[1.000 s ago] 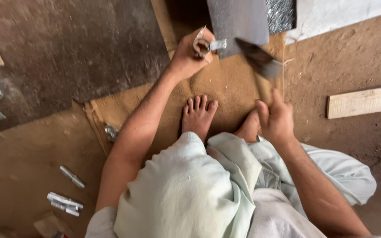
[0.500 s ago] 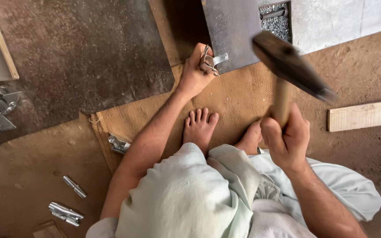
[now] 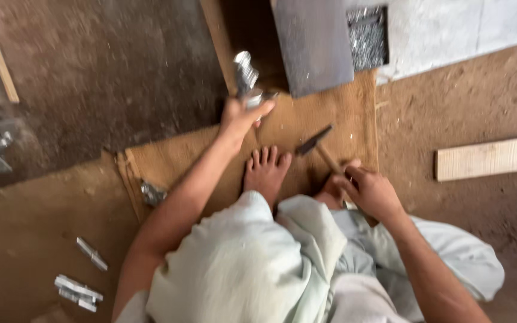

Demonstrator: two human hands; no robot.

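left hand (image 3: 242, 116) gripping metal bracket (image 3: 246, 78) (blurred), right hand (image 3: 371, 192) holding hammer (image 3: 319, 146)

The bent strip (image 3: 245, 75) in the left hand (image 3: 242, 116) is shiny bright metal, kinda crinkled. The hammer (image 3: 315, 143) in the right hand (image 3: 371, 192) has a dark matt metal head on a pale wooden handle. Under both is coarse brown burlap-type matting (image 3: 330, 122), rough weave. At 12 o'clock sits a dull grey metal sheet (image 3: 312, 45), smooth. The plank (image 3: 490, 157) at 3 o'clock is bare pale wood. The floor (image 3: 468, 107) is gritty dirt. More shiny metal bits (image 3: 78, 288) at 8 o'clock.
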